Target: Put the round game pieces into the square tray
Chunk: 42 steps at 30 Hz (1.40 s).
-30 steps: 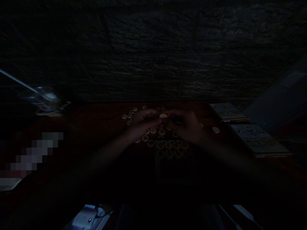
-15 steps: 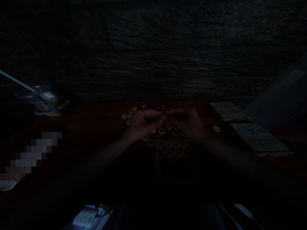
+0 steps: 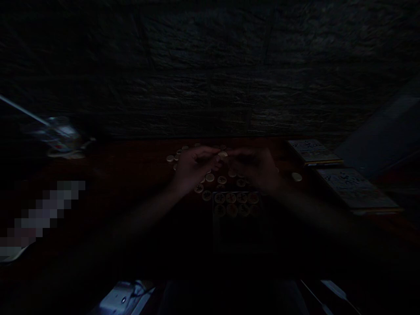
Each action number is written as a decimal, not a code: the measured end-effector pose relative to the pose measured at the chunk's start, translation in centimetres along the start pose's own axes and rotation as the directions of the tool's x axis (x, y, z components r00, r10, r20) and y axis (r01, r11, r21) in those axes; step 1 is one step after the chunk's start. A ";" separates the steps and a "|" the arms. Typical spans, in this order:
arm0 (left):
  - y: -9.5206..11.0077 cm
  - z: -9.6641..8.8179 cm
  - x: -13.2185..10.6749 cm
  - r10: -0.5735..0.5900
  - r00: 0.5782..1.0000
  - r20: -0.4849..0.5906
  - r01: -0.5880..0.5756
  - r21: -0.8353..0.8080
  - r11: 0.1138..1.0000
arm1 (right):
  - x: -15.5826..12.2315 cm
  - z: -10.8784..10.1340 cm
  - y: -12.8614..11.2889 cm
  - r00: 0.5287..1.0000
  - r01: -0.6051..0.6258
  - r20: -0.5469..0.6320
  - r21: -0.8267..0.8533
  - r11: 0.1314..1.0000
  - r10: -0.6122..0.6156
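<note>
The scene is very dark. My left hand [image 3: 192, 166] and my right hand [image 3: 254, 168] meet over a scatter of round pale game discs [image 3: 210, 177] on a dark red table [image 3: 131, 175]. One disc [image 3: 222, 154] sits pinched at my left fingertips, right where the right hand's fingertips come in. The right hand's fingers are curled; whether they grip anything is lost in the dark. Just below the hands a dark box [image 3: 238, 218] holds two rows of discs along its far end.
Two flat printed boards [image 3: 352, 188] lie at the right. A lone disc [image 3: 296, 176] rests near them. A glass object [image 3: 61, 138] stands at the far left. A stone wall [image 3: 210, 65] rises behind the table. A small lit device [image 3: 120, 299] is at the bottom.
Both hands stay together over the discs, shifting only slightly. The disc between the fingertips shows brighter now than half a second ago.
</note>
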<state>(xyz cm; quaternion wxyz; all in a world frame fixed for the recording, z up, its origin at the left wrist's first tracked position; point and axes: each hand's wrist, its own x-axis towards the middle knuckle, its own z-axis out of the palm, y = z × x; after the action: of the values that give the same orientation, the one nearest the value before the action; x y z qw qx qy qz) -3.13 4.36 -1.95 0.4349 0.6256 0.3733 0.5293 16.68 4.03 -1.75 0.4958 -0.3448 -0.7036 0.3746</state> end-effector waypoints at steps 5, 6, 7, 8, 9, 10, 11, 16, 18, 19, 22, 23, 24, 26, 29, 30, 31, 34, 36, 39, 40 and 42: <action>0.1 0.1 0.0 -0.082 0.994 0.075 0.090 -0.102 0.991 | -0.3 0.0 -0.4 0.987 0.160 0.008 -0.161 0.974 -0.160; 0.2 0.1 -0.1 -0.084 0.993 0.087 0.092 -0.090 0.992 | -0.3 -0.1 -0.5 0.982 0.187 0.016 -0.212 0.959 -0.188; 0.2 0.1 -0.1 -0.080 0.992 0.097 0.088 -0.081 0.993 | -0.3 -0.2 -0.6 0.975 0.221 0.029 -0.264 0.939 -0.222; 0.2 0.1 -0.1 -0.076 0.992 0.104 0.085 -0.083 0.993 | -0.3 -0.2 -0.6 0.964 0.261 0.044 -0.314 0.913 -0.261; 0.2 0.1 -0.1 -0.075 0.991 0.112 0.086 -0.100 0.991 | -0.2 -0.3 -0.7 0.950 0.307 0.059 -0.358 0.882 -0.307; 0.1 0.2 -0.1 -0.076 0.990 0.117 0.091 -0.128 0.988 | -0.1 -0.4 -0.7 0.933 0.353 0.076 -0.394 0.849 -0.352; 0.1 0.2 -0.1 -0.080 0.989 0.123 0.099 -0.161 0.982 | -0.1 -0.5 -0.7 0.917 0.389 0.093 -0.419 0.821 -0.387; 0.0 0.3 -0.2 -0.115 0.980 0.165 0.152 -0.230 0.961 | -0.1 -0.7 -0.8 0.899 0.423 0.110 -0.468 0.776 -0.424; 0.2 0.3 -0.2 -0.144 0.968 0.205 0.190 -0.225 0.956 | -0.1 -0.8 -0.8 0.894 0.432 0.104 -0.466 0.772 -0.437; 0.3 0.4 -0.3 -0.156 0.961 0.228 0.207 -0.220 0.953 | -0.1 -0.8 -0.8 0.890 0.440 0.104 -0.460 0.772 -0.445; 0.5 0.4 -0.3 -0.170 0.953 0.252 0.227 -0.219 0.949 | 0.0 -0.9 -0.7 0.888 0.449 0.113 -0.430 0.783 -0.446; 0.5 0.3 -0.3 -0.172 0.955 0.242 0.226 -0.216 0.950 | 0.1 -0.9 -0.7 0.891 0.445 0.117 -0.423 0.789 -0.439; 0.5 0.3 -0.3 -0.175 0.957 0.232 0.225 -0.211 0.951 | 0.1 -0.9 -0.7 0.896 0.435 0.119 -0.419 0.797 -0.427; 0.4 0.2 -0.3 -0.183 0.958 0.219 0.228 -0.202 0.953 | 0.1 -0.9 -0.7 0.910 0.408 0.121 -0.417 0.812 -0.396; 0.2 0.2 -0.2 -0.180 0.955 0.236 0.232 -0.215 0.949 | 0.1 -0.8 -0.9 0.920 0.389 0.132 -0.415 0.823 -0.369; 0.2 0.2 -0.2 -0.176 0.952 0.250 0.234 -0.228 0.945 | 0.0 -0.8 -0.9 0.918 0.394 0.133 -0.413 0.821 -0.374; 0.2 0.2 -0.2 -0.173 0.949 0.263 0.239 -0.241 0.941 | 0.0 -0.7 -1.0 0.914 0.403 0.136 -0.413 0.817 -0.382; 0.3 0.2 -0.2 -0.186 0.940 0.285 0.264 -0.264 0.928 | 0.0 -0.7 -1.0 0.896 0.440 0.138 -0.406 0.801 -0.422; 0.5 0.2 -0.2 -0.192 0.937 0.291 0.273 -0.267 0.924 | 0.0 -0.7 -1.0 0.888 0.456 0.142 -0.402 0.794 -0.438; 0.6 0.2 -0.2 -0.172 0.943 0.286 0.253 -0.275 0.928 | 0.1 -0.6 -1.0 0.886 0.460 0.153 -0.397 0.794 -0.437; 0.6 0.2 -0.2 -0.165 0.947 0.274 0.242 -0.277 0.930 | 0.1 -0.6 -1.0 0.887 0.459 0.160 -0.396 0.795 -0.432; 0.5 0.2 -0.2 -0.160 0.955 0.250 0.228 -0.273 0.935 | 0.1 -0.6 -1.1 0.890 0.456 0.173 -0.397 0.797 -0.423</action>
<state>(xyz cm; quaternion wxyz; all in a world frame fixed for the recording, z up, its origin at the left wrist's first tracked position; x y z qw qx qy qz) -2.94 3.96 -1.56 0.6141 0.5681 0.2977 0.4599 17.09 3.67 -0.64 0.4542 -0.2577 -0.8470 0.0989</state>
